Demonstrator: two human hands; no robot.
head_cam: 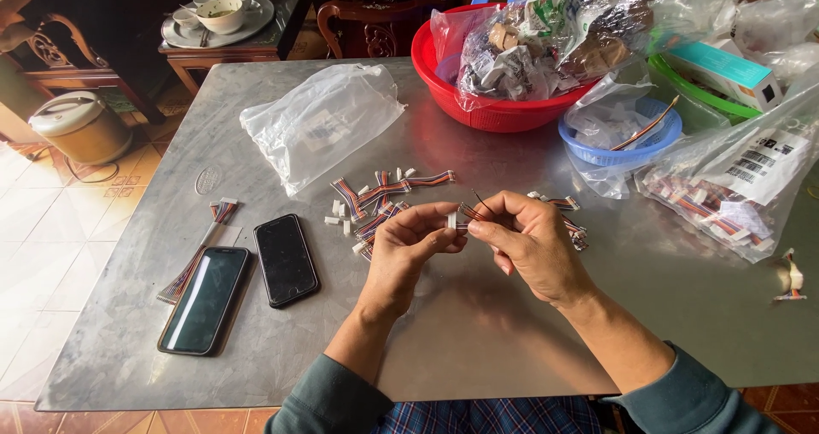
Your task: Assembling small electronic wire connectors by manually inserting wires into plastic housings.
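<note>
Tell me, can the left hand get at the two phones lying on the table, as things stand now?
Probably yes, but not freely: the left hand pinches a small white connector. The two phones lie uncovered to its left on the metal table.

We read this as a home used for piecework: dull grey metal table [478,332] on cream patterned floor tiles [51,229], carved dark wooden chair [375,16], low wooden side table [230,50] with used white bowls on a tray [220,14], beige round rice cooker [81,127] on the floor.
</note>
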